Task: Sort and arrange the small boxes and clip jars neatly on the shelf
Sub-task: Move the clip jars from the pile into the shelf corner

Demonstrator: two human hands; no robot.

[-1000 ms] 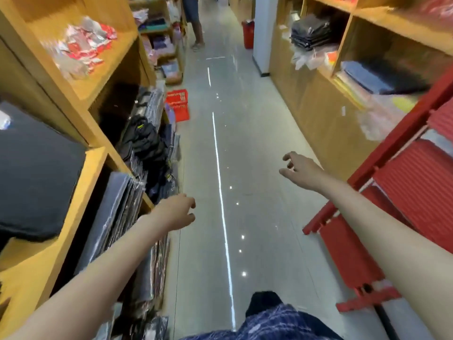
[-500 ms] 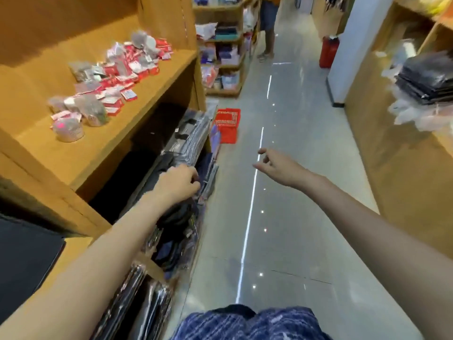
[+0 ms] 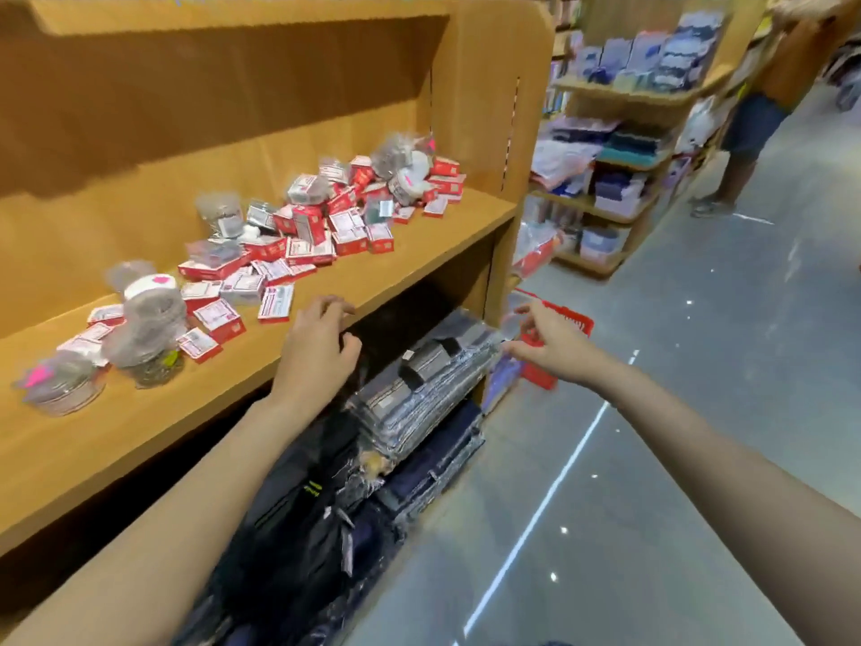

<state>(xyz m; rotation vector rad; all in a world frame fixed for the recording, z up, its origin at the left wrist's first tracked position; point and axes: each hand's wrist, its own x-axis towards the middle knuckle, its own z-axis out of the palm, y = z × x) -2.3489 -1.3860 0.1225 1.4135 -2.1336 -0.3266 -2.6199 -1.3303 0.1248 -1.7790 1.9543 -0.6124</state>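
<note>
Several small red-and-white boxes (image 3: 303,235) lie scattered in a loose heap across the wooden shelf (image 3: 419,235). Clear clip jars (image 3: 144,328) stand and lie among them, one with a pink sticker (image 3: 60,384) at the left end, more at the back right (image 3: 405,174). My left hand (image 3: 317,352) hovers at the shelf's front edge with loosely curled fingers, holding nothing. My right hand (image 3: 550,338) is out to the right, off the shelf's end, fingers relaxed and empty.
Below the shelf, stacks of wrapped dark clothing (image 3: 419,389) fill the lower bay. A red basket (image 3: 559,338) stands on the aisle floor behind my right hand. Further shelves with packaged goods (image 3: 619,179) line the aisle, and a person (image 3: 745,132) stands at the far right.
The view has swung up and left from the aisle onto the shelf. Both hands have come forward toward the shelf's front edge; neither has taken hold of anything.
</note>
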